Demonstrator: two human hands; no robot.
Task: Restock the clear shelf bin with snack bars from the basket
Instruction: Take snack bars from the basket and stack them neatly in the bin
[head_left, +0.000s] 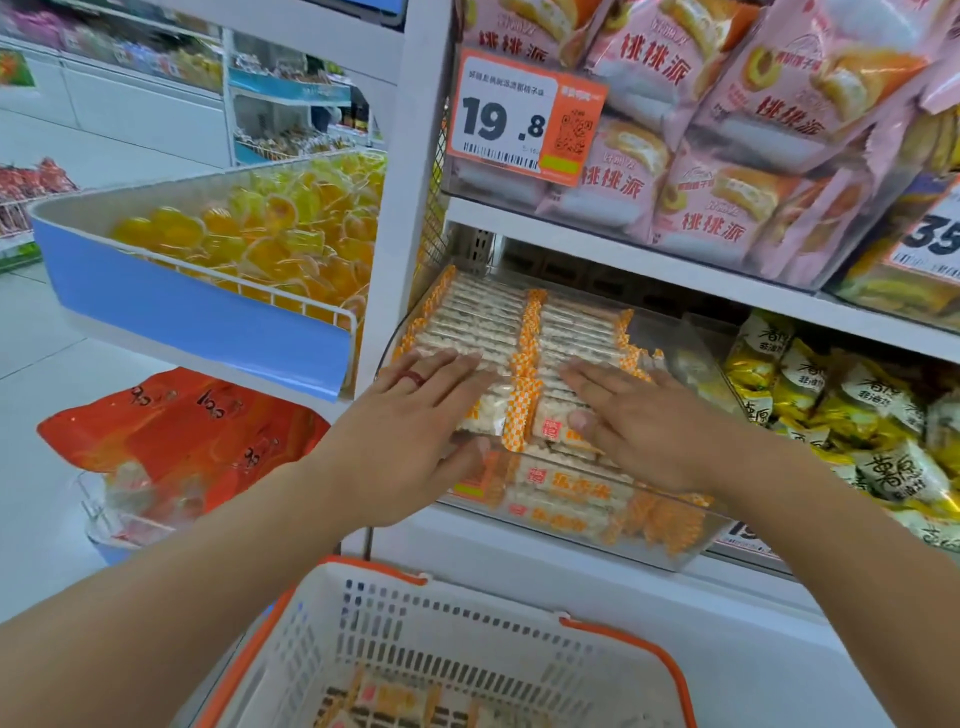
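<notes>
A blue-fronted bin of orange jelly cups (249, 244) is seen far left; the left hand (415, 431), ringed, is laid flat with fingers straight on the snack bars (498, 322), gripping nothing; the bars are stacked in two rows inside the clear shelf bin (691, 540); the right hand (639, 426) is pressed flat likewise, nothing held; below, more bars lie in the white basket (447, 639); yellow packets (852, 410) are shelved at right.
</notes>
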